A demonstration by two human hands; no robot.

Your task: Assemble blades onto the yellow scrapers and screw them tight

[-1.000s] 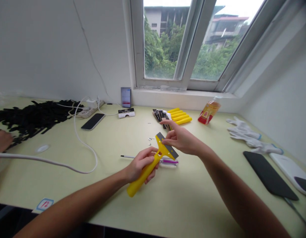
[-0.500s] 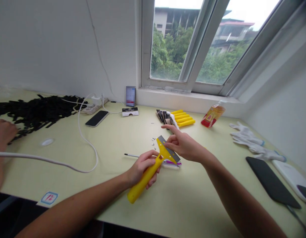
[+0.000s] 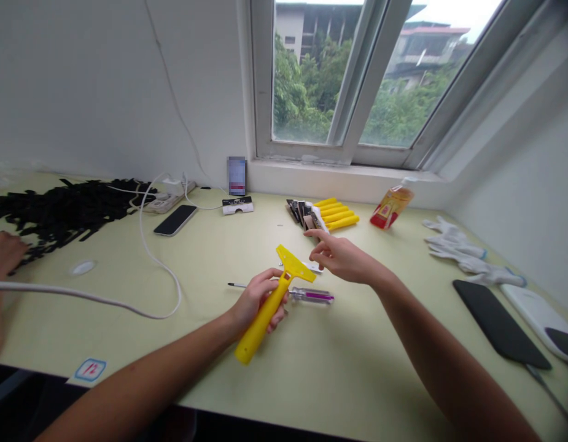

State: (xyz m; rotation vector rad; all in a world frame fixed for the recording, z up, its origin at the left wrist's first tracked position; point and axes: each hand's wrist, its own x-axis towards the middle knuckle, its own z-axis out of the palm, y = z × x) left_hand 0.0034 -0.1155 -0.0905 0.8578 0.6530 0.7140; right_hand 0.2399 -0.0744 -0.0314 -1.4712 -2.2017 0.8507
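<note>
My left hand (image 3: 264, 298) is wrapped round the handle of a yellow scraper (image 3: 264, 319), tilted with its wide head up. The head's yellow face shows bare, with small holes. My right hand (image 3: 341, 258) is just right of the head, index finger stretched out and the other fingers curled. At its fingertips is a thin metal plate (image 3: 314, 266), seen almost edge-on and partly behind the fingers. Beneath the scraper lies a screwdriver (image 3: 312, 296) with a clear and purple handle, its shaft partly hidden by my left hand. A tiny metal piece (image 3: 280, 264) shows beside the head.
Several yellow-handled scrapers (image 3: 336, 215) lie near the window. Right of them stand a bottle (image 3: 391, 205), white gloves (image 3: 459, 255) and a black slab-like device (image 3: 500, 322). Left are a phone (image 3: 175, 220), a white cable (image 3: 166, 270), black strips (image 3: 76, 209) and another person's hand (image 3: 6, 252).
The metal plate has come off the scraper's head and is now apart from it, at my right hand. The scraper has shifted slightly left and turned, uncovering more of the screwdriver.
</note>
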